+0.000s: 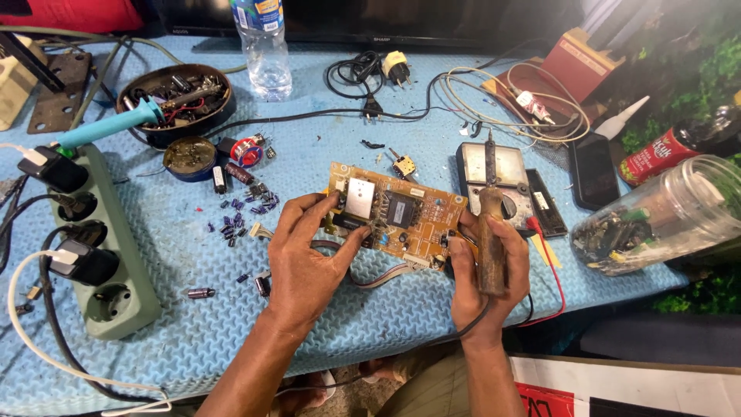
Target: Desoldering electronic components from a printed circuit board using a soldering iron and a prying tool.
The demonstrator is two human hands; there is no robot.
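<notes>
A blue textured mat [401, 309] covers the whole work table and carries everything else. At the left edge lies a long grey-green power strip [116, 255] with black and white plugs pushed into its sockets. At the right edge a clear plastic jar [679, 212] lies on its side, partly filled with small scrap parts. A clear water bottle [264, 48] stands at the back, and a dark round tin [179, 99] full of loose components sits to its left with a turquoise tool handle [108, 125] resting across its rim.

In the middle of the mat an orange circuit board [397, 216] is held tilted between both hands. The left hand [305, 259] grips the board's near left edge, the thumb and forefinger pinched closed over it and the other fingers curled beneath. The right hand [488, 270] is closed around the brown wooden handle of a soldering iron [489, 232], which stands roughly upright with its tip pointing away from the person, while the fingertips of the same hand touch the board's right end. Just behind that hand lies an analogue multimeter [505, 174], its red lead trailing along the mat. Small purple capacitors [243, 212] are scattered left of the board
</notes>
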